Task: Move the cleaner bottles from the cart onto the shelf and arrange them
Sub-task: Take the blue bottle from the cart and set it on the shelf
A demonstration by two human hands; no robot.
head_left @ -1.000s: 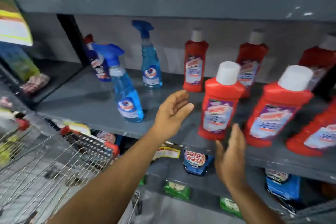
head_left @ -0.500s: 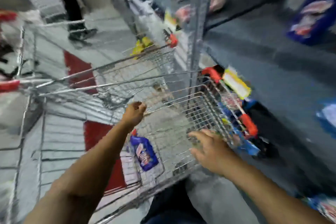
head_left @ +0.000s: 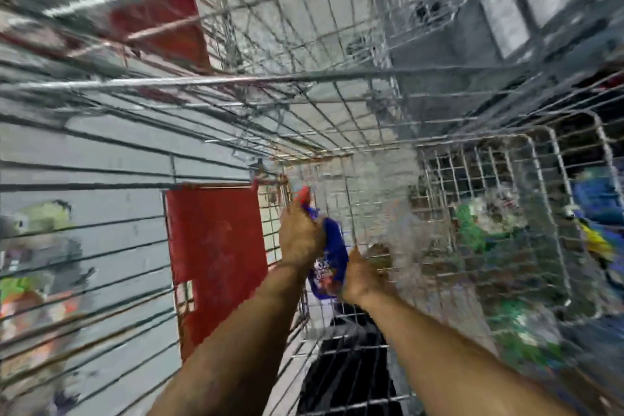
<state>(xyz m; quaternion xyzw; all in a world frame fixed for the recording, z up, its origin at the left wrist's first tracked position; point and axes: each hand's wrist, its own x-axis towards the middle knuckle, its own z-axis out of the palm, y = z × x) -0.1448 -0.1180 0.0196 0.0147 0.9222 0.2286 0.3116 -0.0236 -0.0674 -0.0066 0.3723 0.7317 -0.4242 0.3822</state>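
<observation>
I look straight down into the wire cart (head_left: 337, 84). A dark blue cleaner bottle (head_left: 329, 260) with a red cap and a printed label lies near the cart's bottom. My left hand (head_left: 299, 240) is closed around its upper part, just below the cap. My right hand (head_left: 363, 275) grips its lower end from the right. Both arms reach in from the bottom of the frame. The picture is blurred by motion. The shelf with the placed bottles is out of view.
The cart's wire walls rise on all sides of my hands. Red floor tiles (head_left: 216, 236) show through the mesh on the left. Low shelf goods in green and blue packs (head_left: 486, 223) lie to the right, behind the cart's side.
My view swung from the shelf down into the cart. Both hands went down to the blue bottle and closed on it.
</observation>
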